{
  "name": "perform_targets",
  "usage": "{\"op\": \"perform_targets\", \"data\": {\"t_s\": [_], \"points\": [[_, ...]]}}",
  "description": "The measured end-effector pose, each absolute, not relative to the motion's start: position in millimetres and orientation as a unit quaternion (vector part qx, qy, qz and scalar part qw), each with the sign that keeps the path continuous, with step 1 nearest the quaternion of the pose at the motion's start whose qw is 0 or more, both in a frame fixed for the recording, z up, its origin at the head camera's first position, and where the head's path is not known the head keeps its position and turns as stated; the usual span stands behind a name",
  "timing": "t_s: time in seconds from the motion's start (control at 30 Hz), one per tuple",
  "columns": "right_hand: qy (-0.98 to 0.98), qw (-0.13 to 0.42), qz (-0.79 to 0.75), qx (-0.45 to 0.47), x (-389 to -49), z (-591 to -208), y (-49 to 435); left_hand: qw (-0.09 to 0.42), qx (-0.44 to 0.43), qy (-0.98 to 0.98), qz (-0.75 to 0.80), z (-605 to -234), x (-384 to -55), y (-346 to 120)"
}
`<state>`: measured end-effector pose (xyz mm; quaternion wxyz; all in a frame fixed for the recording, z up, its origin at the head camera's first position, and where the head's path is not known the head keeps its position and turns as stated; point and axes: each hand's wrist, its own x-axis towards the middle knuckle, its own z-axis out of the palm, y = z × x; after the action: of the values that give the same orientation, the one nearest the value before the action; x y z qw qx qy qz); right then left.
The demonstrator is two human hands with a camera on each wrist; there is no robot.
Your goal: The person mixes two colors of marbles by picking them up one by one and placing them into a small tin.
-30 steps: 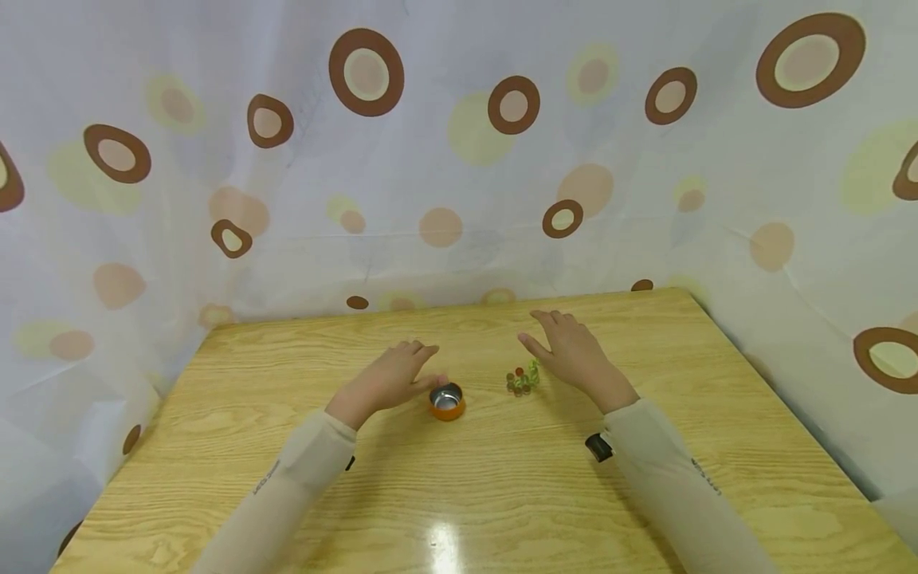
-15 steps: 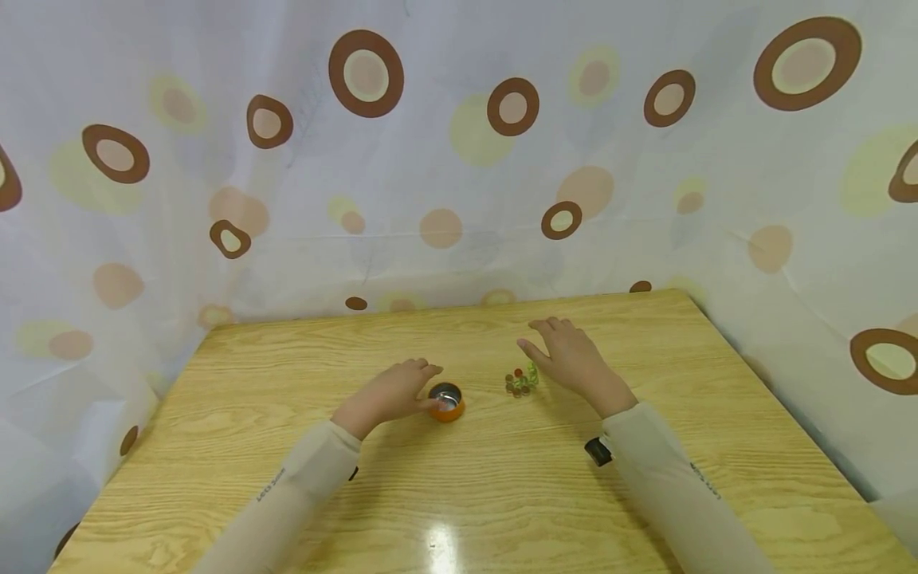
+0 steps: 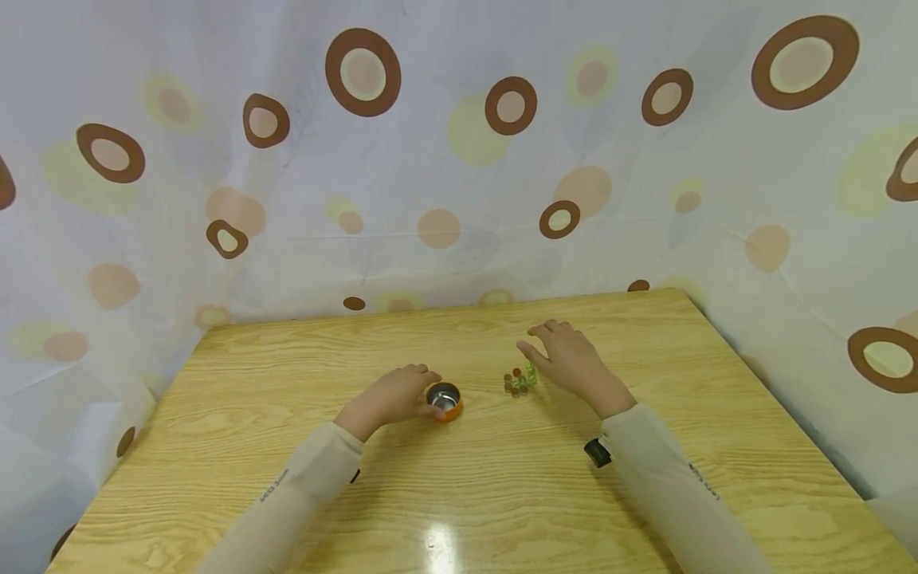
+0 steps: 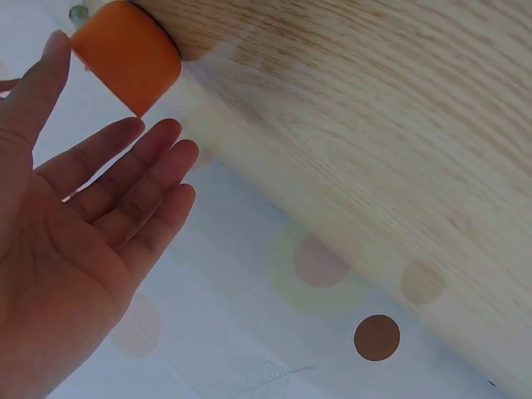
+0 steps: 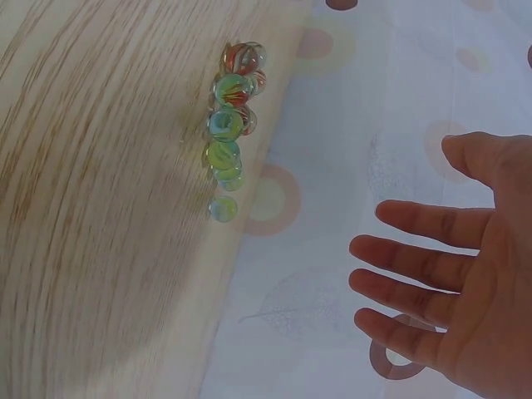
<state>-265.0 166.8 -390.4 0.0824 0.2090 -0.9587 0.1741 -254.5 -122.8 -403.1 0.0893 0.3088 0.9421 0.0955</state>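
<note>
An orange cup (image 3: 449, 412) with a metallic inside stands upright on the table. My left hand (image 3: 392, 398) is just left of it, its thumb at the near side and its fingers at the far side. In the left wrist view the thumb tip and index fingertip lie close to the edge of the cup (image 4: 129, 56); I cannot tell if they touch it. Several glass marbles (image 3: 515, 383) lie in a cluster right of the cup. My right hand (image 3: 572, 363) hovers beside them with spread fingers, holding nothing. The right wrist view shows the striped marbles (image 5: 224, 125) apart from the fingers (image 5: 416, 260).
The wooden table (image 3: 459, 486) reaches back to a white curtain (image 3: 402, 175) with brown and pastel circles, which also hangs at both sides. A black strap piece (image 3: 598, 453) shows under the right sleeve.
My left hand has moved slightly nearer and down, so its thumb and fingers now stand around the cup's left side. The right hand has lowered a little. Cup and marbles stay put.
</note>
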Motion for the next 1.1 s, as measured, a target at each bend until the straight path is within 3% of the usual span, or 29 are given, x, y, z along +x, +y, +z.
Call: {"op": "perform_targets", "data": {"t_s": [1.1], "points": [[-0.963, 0.057, 0.135, 0.224, -266.1, -393.8, 170.2, 0.095, 0.300, 0.943, 0.109, -411.0, -258.3, -123.2]]}}
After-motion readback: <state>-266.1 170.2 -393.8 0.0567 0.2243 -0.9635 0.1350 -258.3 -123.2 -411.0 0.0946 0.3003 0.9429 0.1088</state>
